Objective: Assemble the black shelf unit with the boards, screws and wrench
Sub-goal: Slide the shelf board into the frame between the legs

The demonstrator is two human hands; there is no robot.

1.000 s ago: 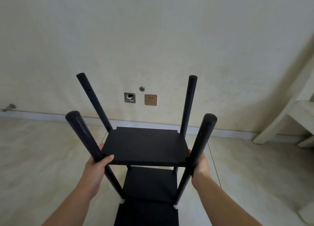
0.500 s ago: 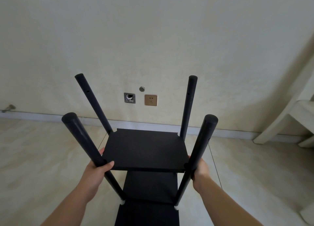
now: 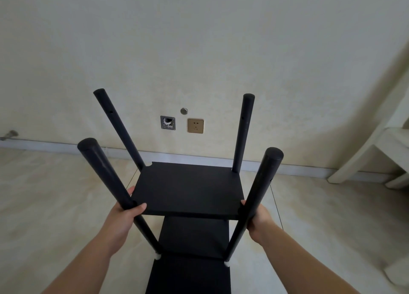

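Meanwhile the black shelf unit (image 3: 188, 189) has sunk slightly toward the lower centre of the frame, left hand (image 3: 124, 218) and right hand (image 3: 257, 218) still curled round its near posts, suggesting it's being set down

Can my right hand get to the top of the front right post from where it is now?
Probably yes: the right hand grips the front right post low down, and nothing blocks the way up to its top.
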